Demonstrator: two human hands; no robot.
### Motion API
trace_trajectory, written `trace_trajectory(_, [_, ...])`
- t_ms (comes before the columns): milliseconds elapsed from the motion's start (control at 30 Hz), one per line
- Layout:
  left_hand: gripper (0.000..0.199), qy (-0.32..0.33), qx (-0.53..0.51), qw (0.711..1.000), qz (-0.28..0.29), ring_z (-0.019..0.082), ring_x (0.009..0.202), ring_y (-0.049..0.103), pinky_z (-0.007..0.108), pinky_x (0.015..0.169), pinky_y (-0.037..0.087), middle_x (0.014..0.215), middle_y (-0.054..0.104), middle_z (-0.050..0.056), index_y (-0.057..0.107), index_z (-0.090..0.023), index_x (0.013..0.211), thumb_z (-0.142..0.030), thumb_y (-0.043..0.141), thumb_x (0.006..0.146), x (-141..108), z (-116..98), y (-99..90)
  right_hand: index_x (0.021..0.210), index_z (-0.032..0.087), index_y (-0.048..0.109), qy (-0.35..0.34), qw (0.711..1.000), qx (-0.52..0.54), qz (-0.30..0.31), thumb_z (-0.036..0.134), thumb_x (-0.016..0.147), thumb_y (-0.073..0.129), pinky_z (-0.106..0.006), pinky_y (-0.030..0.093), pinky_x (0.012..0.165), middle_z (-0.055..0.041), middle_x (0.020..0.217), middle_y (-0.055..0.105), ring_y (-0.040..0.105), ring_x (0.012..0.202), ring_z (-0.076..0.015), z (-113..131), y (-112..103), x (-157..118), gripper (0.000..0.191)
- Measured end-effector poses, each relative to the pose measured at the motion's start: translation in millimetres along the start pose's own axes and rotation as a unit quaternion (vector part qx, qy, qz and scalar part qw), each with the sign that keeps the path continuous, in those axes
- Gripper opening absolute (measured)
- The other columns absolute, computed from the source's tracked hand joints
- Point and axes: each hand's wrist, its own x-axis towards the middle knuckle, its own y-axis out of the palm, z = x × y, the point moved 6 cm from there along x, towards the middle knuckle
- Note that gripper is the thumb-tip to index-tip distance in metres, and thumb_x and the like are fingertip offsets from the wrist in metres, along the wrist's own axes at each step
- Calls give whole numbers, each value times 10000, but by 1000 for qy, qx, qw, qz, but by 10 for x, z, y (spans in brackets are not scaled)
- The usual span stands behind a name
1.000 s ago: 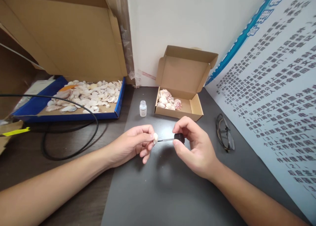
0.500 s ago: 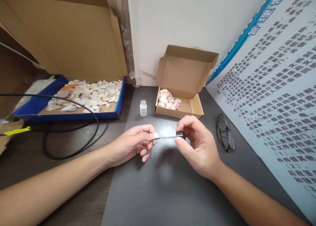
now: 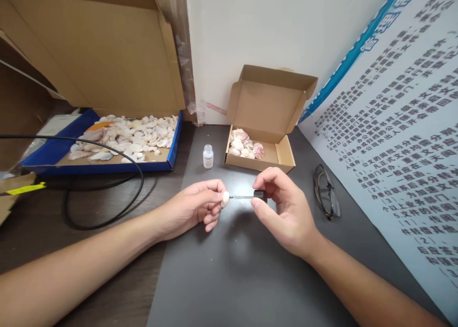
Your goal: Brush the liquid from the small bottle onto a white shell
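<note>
Between thumb and fingers, my left hand (image 3: 200, 203) pinches a small white ribbed seashell (image 3: 225, 199) over the dark mat. My right hand (image 3: 286, 210) grips the black cap of a brush applicator (image 3: 260, 195). Its clear stem points left, and the dark brush tip is at the shell's right edge; whether it touches cannot be made out. Beyond my hands stands a small uncapped glass bottle (image 3: 208, 157) with a white label, upright on the mat.
A blue-edged cardboard box (image 3: 168, 158) of white shells lies open at left, with a black cable (image 3: 141, 186) looping in front. An open small carton (image 3: 282, 155) holds several pinkish shells. Glasses (image 3: 326, 193) lie at right beside a printed poster (image 3: 393, 127).
My left hand has turned the shell so its ribbed outer side shows. The brush tip, earlier across the shell, is now at its right edge; my right hand has shifted very slightly.
</note>
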Motion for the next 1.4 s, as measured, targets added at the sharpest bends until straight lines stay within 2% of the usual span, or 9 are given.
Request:
trace_trajectory(433, [119,-2,0,1000,1,74,475,405,183,457,420,576,440,-44,553,-164,760,-209,603,858,-3,-2,4,889,242,532,3,1000,0,13,200,801,688,-270,404,537,64,660,469,463,564,-111,10,14,-17,184])
trace_trajectory(800, [106,1,-11,1000,-1,70,483,389,177,461,422,573,437,-44,557,-160,774,-202,595,864,-4,-12,6,870,229,544,-6,1000,-7,23,175,767,702,-274,413,521,38,713,516,483,584,-116,52,31,-35,196])
trace_trajectory(1400, [131,0,-8,1000,1,69,476,382,180,458,419,572,431,-45,544,-159,751,-210,602,856,-12,-16,16,872,226,534,-22,998,-51,-6,178,778,687,-281,415,512,42,753,516,471,551,-99,20,7,1,187])
